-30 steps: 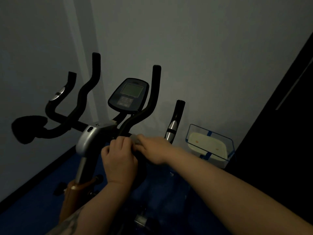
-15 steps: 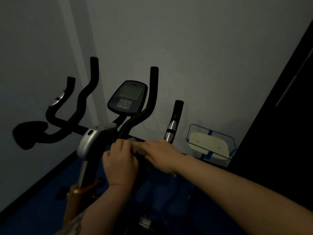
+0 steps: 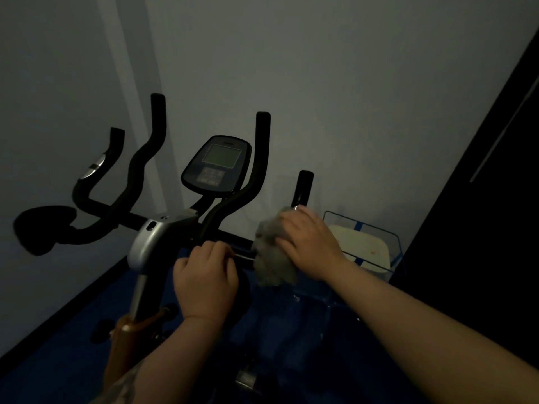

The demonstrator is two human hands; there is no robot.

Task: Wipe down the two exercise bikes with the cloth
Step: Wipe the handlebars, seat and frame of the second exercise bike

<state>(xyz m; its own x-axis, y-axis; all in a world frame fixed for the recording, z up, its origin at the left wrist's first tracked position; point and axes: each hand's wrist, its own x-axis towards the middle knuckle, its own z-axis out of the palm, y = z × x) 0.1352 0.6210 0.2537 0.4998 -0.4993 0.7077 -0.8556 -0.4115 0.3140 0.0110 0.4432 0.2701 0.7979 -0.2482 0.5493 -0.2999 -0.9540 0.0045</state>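
Now | right hand (image 3: 309,243) clutches cloth (image 3: 272,255) on crosswise handlebar (image 3: 233,237) | left hand (image 3: 205,275) fingers curl over bar.

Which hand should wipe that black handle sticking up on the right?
The right hand, probably. It already holds the cloth just below that handle; the left hand grips the bar.

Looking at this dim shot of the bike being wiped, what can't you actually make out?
Head view only:
- Console: screen and button markings too dark and small.
- Handlebar under the cloth: covered by it and the right hand.
- Left hand: what its fingers curl round is in shadow.
- Bike base: dark, cut off below.
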